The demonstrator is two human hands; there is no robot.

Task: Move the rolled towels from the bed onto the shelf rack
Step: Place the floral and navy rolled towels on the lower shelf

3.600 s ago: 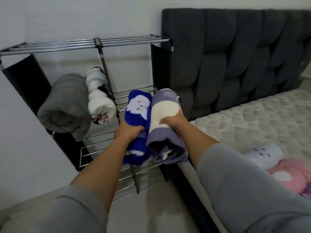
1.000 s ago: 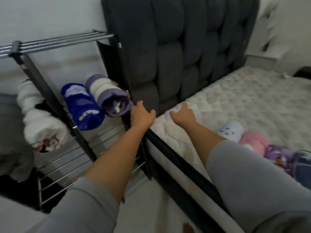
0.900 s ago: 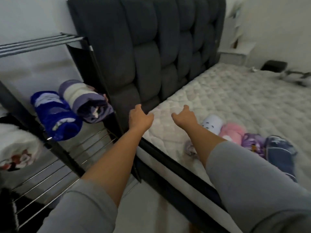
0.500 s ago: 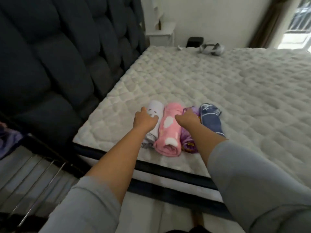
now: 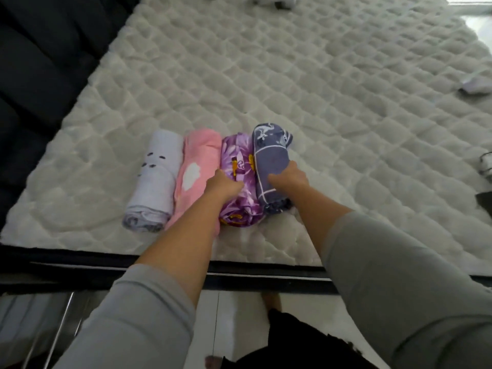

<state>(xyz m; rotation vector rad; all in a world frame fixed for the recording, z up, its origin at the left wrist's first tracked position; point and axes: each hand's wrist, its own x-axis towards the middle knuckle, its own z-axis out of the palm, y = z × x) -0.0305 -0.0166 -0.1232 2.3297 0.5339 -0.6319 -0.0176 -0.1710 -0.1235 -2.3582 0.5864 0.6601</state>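
Left hand (image 5: 223,183) gripping purple floral towel (image 5: 239,182), right hand (image 5: 288,178) gripping blue-grey towel (image 5: 270,153); no legible writing.

Soft, dim daylight enters from the upper right; the picture is slightly blurred, with wide-angle bending at its edges.

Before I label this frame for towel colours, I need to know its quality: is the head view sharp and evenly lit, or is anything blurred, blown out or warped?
Head view: the four rolled towels and both hands are fairly sharp; the mattress edge bows, as a wide-angle lens does; the top right corner is blown out by daylight; the headboard is nearly black; the sleeves look soft.
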